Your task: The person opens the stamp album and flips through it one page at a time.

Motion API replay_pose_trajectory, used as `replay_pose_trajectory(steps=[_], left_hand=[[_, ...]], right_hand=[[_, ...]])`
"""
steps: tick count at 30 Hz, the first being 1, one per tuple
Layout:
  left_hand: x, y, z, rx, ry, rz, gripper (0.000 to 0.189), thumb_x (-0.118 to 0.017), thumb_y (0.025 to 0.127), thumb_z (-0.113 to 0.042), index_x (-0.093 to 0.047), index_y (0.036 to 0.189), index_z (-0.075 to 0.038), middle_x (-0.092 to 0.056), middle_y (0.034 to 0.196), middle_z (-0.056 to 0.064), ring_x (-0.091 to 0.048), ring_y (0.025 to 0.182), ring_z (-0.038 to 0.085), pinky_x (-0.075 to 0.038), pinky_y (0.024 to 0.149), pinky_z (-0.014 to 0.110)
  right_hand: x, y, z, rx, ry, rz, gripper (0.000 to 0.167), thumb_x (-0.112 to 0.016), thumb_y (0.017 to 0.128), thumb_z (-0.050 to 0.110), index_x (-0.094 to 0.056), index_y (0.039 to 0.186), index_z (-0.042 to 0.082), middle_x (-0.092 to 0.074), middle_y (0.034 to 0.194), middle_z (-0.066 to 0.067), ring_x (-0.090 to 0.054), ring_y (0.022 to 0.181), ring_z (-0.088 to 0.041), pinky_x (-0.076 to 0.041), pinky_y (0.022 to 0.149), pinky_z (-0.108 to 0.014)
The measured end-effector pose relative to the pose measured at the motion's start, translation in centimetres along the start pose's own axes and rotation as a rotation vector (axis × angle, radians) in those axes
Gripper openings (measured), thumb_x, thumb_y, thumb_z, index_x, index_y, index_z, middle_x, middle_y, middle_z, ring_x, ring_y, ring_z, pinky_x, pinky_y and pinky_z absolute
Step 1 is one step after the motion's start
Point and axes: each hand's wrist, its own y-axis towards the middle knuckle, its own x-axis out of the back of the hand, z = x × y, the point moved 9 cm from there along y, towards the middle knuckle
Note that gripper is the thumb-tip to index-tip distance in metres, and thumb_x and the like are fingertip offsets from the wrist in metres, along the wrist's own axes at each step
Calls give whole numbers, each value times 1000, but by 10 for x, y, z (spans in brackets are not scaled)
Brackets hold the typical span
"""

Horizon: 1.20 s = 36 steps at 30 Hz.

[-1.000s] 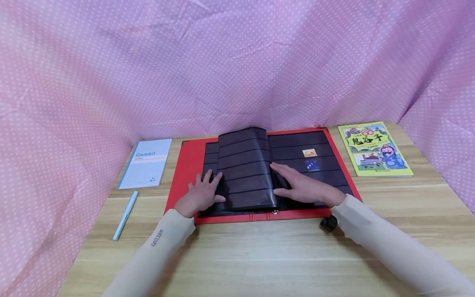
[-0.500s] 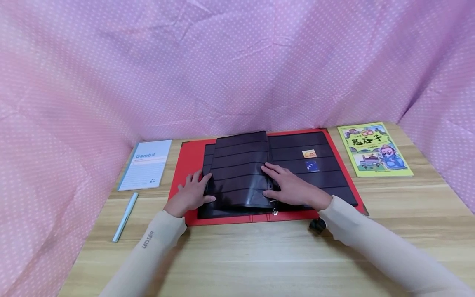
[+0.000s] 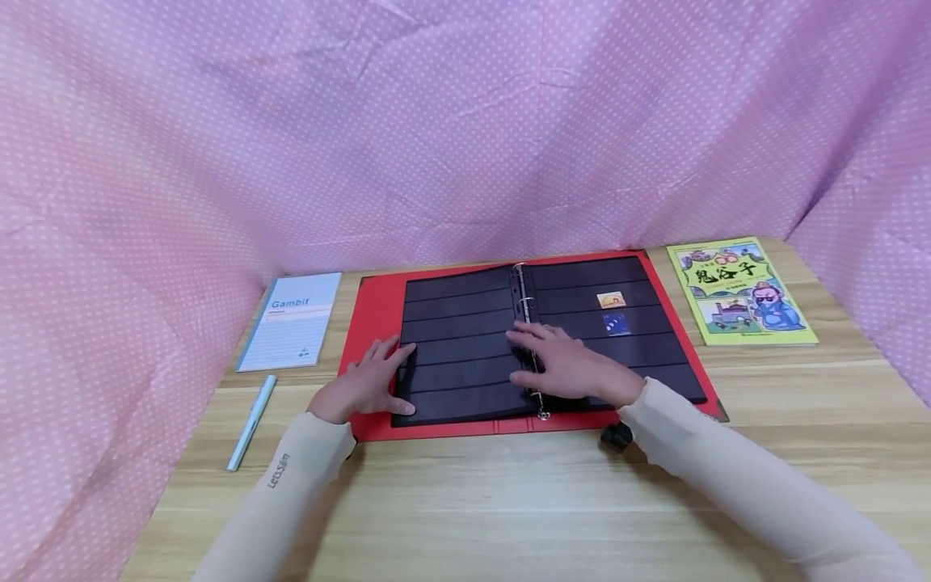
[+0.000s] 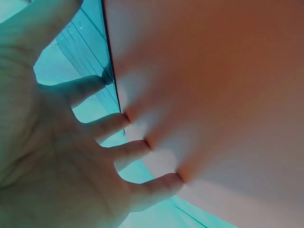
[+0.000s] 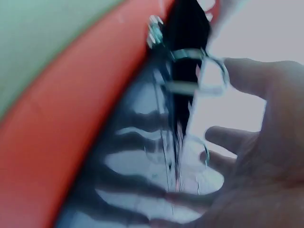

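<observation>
A red-covered album (image 3: 502, 311) lies spread flat on the worktop (image 3: 465, 501), and the step in hand looks like settling its left page (image 3: 458, 356). Neither of the hands grips anything: the left hand (image 3: 365, 383), fingers splayed, rests by that page's outer edge, while the right hand (image 3: 570, 364), fingers loosely extended, lies over the ring binding (image 3: 528, 307); how firmly either presses cannot be told. Turning a leaf next would probably call for pinching a page edge, kept clear of the rings
</observation>
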Motion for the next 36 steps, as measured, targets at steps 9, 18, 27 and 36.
replay_pose_trajectory(steps=[9,18,27,36], left_hand=[[1,-3,-1,2,-13,28,103,-83,71,-35,-22,152,-18,-7,155,16,-3,139,43,-17,102,68],[3,-2,0,5,21,22,102,-83,70,-36,-24,151,-17,-12,154,17,-7,139,43,-29,100,63],[1,2,-5,-20,41,15,101,-83,70,-37,-26,151,-17,-13,154,16,-8,139,43,-29,99,64],[3,3,-4,2,49,8,103,-84,68,-36,-26,151,-18,-14,154,16,-10,138,43,-25,99,67]], right_hand=[[33,-36,-64,-143,31,-46,63,-50,96,47,-39,144,9,-20,152,-18,-23,136,-40,-27,102,-61],[50,-91,-114,-274,-114,-134,63,-59,92,39,-47,132,-8,-28,141,-38,-23,129,-54,-22,102,-64],[54,-108,-125,-322,-140,-169,66,-61,90,37,-46,127,-16,-39,129,-41,-36,117,-54,-31,96,-63],[62,-106,-122,-313,-92,-238,55,-58,93,31,-50,127,-12,-49,125,-35,-43,114,-49,-34,95,-62]])
